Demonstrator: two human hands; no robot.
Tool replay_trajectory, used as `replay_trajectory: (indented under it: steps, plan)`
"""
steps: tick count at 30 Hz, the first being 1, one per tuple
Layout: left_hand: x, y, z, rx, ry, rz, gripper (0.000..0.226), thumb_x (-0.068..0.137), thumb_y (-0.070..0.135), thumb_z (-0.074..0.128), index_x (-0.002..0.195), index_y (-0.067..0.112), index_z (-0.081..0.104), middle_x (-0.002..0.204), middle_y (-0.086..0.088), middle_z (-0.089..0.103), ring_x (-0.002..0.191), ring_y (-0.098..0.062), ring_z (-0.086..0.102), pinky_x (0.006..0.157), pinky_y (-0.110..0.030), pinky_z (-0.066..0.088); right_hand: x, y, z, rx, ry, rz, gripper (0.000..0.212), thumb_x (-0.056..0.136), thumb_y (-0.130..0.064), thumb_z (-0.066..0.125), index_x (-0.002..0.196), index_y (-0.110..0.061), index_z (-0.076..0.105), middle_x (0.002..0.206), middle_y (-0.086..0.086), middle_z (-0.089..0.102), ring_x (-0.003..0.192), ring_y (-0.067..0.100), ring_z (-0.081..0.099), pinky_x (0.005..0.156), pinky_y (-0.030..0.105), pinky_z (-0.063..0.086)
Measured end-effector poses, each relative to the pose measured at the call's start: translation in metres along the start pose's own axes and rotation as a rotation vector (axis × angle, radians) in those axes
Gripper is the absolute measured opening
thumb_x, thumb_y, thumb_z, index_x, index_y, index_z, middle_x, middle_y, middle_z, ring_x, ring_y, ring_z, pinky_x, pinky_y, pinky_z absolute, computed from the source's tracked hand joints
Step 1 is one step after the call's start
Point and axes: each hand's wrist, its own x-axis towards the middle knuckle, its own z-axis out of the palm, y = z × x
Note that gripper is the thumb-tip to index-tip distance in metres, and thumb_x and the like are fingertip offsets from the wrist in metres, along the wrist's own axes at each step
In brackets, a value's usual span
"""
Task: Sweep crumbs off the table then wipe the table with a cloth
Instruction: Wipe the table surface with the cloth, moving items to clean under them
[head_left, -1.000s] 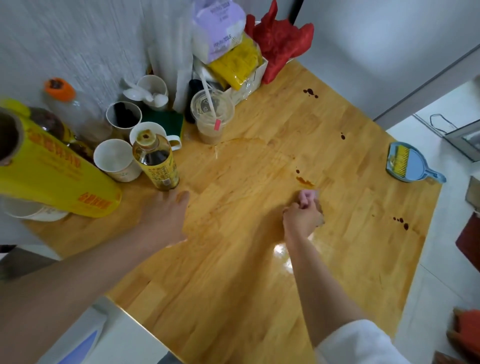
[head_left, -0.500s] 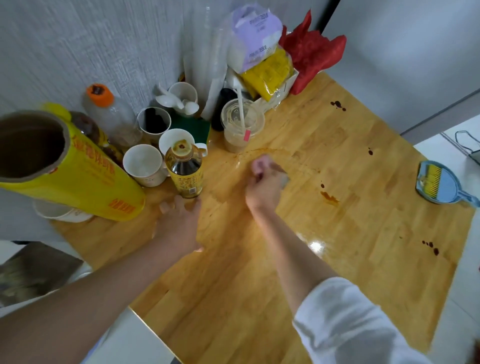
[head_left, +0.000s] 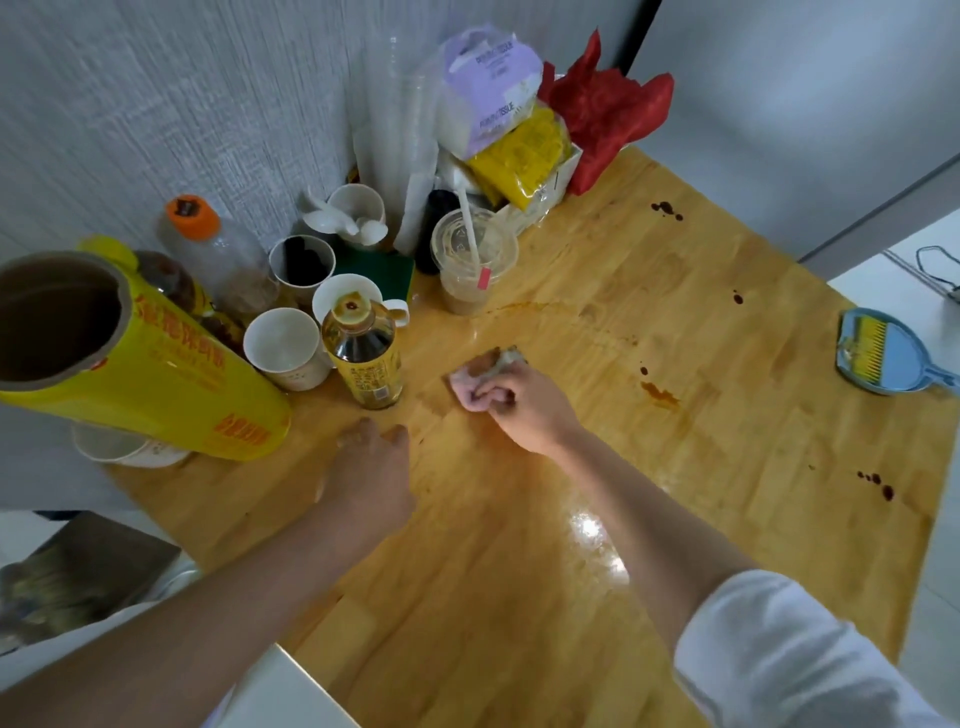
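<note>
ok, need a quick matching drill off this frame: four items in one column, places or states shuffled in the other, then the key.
Items:
1. pink cloth
2. blue dustpan
3. left hand
4. plastic cup with straw

Places/states:
A. lies at the table's right edge
B. rests on the wood near the oil bottle
C. gripped in the right hand
D. stands by the corner clutter

Pairs: 1-C, 2-A, 3-B, 4-D

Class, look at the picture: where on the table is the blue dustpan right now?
In the head view, the blue dustpan lies at the far right edge of the wooden table, apart from both hands and right of the brown spill.
</note>
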Motion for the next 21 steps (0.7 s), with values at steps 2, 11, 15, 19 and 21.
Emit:
replay_trajectory:
  steps: [2,11,15,19,21]
  plan:
    - [-0.01,0.022,-0.018,-0.031,0.146,0.128,0.06,0.095,0.05,0.056,0.145,0.019,0.041,0.137,-0.012,0.041,0.123,-0.033,0.049,0.092,-0.042,0.05,-0.014,0.03,-0.025,0.091,0.17,0.158,0.031,0.09,-0.011,0.048,0.083,-0.032,0.068,0.09,-0.014,0.067,0.062,0.006,0.064,0.047,0.03,0.046]
    - [0.058,0.103,-0.122,-0.809,0.784,-0.082,0.079,0.081,0.04,0.075,0.141,0.009,0.034,0.141,-0.013,0.039,0.13,-0.031,0.039,0.106,-0.039,0.039,-0.044,0.059,-0.032,0.325,0.254,0.342,0.044,0.09,0.01,0.039,0.088,-0.028,0.059,0.071,0.004,0.064,0.052,0.024,0.065,0.039,0.035,0.049]
    - [0.096,0.103,-0.121,-0.777,0.788,-0.238,0.118,0.071,0.051,0.082,0.155,0.009,0.013,0.156,-0.016,0.022,0.145,-0.034,0.022,0.116,-0.045,0.033,-0.038,0.067,-0.024,0.292,0.248,0.254,0.05,0.089,0.006,0.038,0.09,-0.039,0.057,0.096,-0.011,0.058,0.073,0.013,0.061,0.054,0.029,0.052]
    - [0.112,0.095,-0.129,-0.797,0.701,-0.248,0.117,0.07,0.042,0.086,0.156,0.011,0.013,0.153,-0.016,0.028,0.142,-0.034,0.03,0.111,-0.045,0.037,-0.028,0.068,-0.021,0.239,0.155,0.256,0.042,0.096,-0.008,0.039,0.105,-0.043,0.061,0.107,-0.004,0.057,0.068,0.017,0.068,0.049,0.039,0.057]
    - [0.112,0.091,-0.134,-0.761,0.697,-0.242,0.111,0.068,0.041,0.085,0.152,0.008,0.021,0.149,-0.016,0.032,0.139,-0.033,0.032,0.108,-0.042,0.04,-0.017,0.069,-0.023,0.176,0.101,0.299,0.036,0.1,-0.019,0.04,0.121,-0.042,0.058,0.113,-0.003,0.053,0.074,0.016,0.067,0.054,0.034,0.054]
